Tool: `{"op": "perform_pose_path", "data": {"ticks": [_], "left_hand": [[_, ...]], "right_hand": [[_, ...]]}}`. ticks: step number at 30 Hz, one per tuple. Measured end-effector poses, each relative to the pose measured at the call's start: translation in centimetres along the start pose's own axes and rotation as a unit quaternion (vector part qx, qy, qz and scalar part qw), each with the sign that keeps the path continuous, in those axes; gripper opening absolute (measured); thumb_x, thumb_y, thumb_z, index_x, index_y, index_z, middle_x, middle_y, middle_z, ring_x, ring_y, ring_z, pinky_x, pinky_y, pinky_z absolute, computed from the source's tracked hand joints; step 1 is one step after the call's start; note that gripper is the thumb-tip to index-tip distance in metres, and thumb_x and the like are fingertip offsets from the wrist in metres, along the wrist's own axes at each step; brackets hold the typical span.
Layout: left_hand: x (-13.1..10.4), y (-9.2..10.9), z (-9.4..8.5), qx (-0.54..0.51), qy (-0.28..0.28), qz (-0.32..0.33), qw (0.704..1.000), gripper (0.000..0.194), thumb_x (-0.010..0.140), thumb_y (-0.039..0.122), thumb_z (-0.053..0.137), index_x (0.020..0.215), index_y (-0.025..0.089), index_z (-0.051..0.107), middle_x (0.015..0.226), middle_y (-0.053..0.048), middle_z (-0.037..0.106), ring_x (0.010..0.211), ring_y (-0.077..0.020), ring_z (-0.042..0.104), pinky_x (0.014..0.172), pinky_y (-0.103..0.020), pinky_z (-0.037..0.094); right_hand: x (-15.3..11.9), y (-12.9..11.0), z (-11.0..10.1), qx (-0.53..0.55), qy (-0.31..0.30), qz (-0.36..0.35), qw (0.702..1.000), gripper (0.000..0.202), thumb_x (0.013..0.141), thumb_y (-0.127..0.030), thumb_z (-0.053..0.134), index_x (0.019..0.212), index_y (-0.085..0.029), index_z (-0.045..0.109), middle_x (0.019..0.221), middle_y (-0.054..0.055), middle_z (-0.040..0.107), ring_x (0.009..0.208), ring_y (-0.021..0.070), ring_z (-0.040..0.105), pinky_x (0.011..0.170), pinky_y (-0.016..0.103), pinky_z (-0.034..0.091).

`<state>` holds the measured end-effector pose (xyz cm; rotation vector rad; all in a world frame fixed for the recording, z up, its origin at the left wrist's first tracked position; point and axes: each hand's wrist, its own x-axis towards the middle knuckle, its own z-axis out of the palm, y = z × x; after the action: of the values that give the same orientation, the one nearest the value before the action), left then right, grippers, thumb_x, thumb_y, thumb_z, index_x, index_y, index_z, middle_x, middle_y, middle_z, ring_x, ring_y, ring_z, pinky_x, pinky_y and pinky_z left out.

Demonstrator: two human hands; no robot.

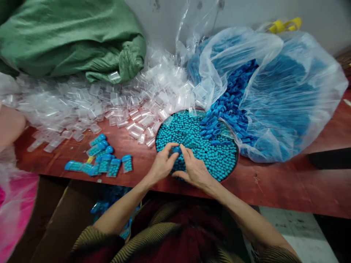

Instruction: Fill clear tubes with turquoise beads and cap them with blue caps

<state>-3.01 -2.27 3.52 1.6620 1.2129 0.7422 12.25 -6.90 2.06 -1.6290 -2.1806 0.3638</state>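
Note:
Over a round tray (238, 153) of small turquoise balls (175, 128), my left hand (163, 160) pinches a blue cap (177, 149) between thumb and fingers. Whether a clear container sits under the cap is hidden by my hands. My right hand (195, 167) touches the cap's right side with its fingertips, its thumb stretched apart below. Blue plastic caps (212, 126) spill onto the tray's right side from a large clear bag (290, 102). Several filled containers with blue caps (105, 163) lie on the table to the left, most in a loose group.
Clear empty containers (142, 120) are heaped along the back of the red-brown table (276, 182). A green sack (74, 40) stands behind them. Yellow strips (285, 25) show behind the bag. Below the table's front edge are a cardboard box (60, 215) and pink plastic (16, 215).

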Motion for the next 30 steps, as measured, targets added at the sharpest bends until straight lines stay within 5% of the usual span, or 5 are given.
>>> {"op": "perform_pose_path", "data": {"ticks": [5,9,12,20,30], "left_hand": [[-2.0,-4.0,-7.1,0.148,0.128,-0.054,0.979,0.039,0.084,0.038,0.046,0.118,0.019,0.053,0.093,-0.003,0.064,0.081,-0.0177,0.059,0.075,-0.029,0.046],[-3.0,-5.6,-9.6,0.376,0.210,-0.086,0.898,0.046,0.083,0.037,0.047,0.123,0.015,0.053,0.098,-0.012,0.064,0.091,-0.0278,0.058,0.081,-0.040,0.044],[-2.3,-4.4,-7.4,0.434,0.224,-0.020,0.873,0.036,0.087,0.032,0.043,0.114,0.013,0.059,0.099,-0.014,0.064,0.092,-0.0284,0.058,0.082,-0.040,0.043],[3.2,0.6,3.8,0.342,-0.010,0.077,0.936,0.027,0.090,0.032,0.047,0.112,0.021,0.056,0.102,-0.005,0.062,0.094,-0.0189,0.060,0.079,-0.028,0.045],[5.2,-0.4,6.3,0.340,-0.035,0.038,0.939,0.028,0.086,0.034,0.054,0.112,0.026,0.057,0.095,-0.003,0.058,0.092,-0.0195,0.058,0.081,-0.029,0.045]], "right_hand": [[-0.2,5.3,-2.7,-0.111,0.044,0.082,0.989,0.031,0.092,-0.024,0.040,0.117,-0.016,0.056,0.106,0.011,0.065,0.096,0.0217,0.060,0.078,0.031,0.046],[0.3,10.4,-4.3,-0.277,-0.009,0.136,0.951,0.023,0.086,-0.024,0.048,0.102,-0.014,0.062,0.098,0.014,0.064,0.090,0.0285,0.055,0.071,0.036,0.040],[1.0,11.9,-4.4,-0.329,-0.038,0.132,0.934,0.016,0.084,-0.025,0.052,0.092,-0.015,0.062,0.092,0.013,0.063,0.090,0.0300,0.052,0.071,0.037,0.035],[1.9,9.5,-2.9,-0.282,-0.025,0.160,0.946,0.021,0.089,-0.033,0.049,0.097,-0.014,0.055,0.085,0.010,0.066,0.078,0.0236,0.061,0.061,0.029,0.034],[2.1,11.8,-1.8,0.030,0.020,0.064,0.997,0.026,0.084,-0.023,0.050,0.107,-0.015,0.057,0.101,0.012,0.064,0.093,0.0243,0.061,0.078,0.035,0.048]]}}
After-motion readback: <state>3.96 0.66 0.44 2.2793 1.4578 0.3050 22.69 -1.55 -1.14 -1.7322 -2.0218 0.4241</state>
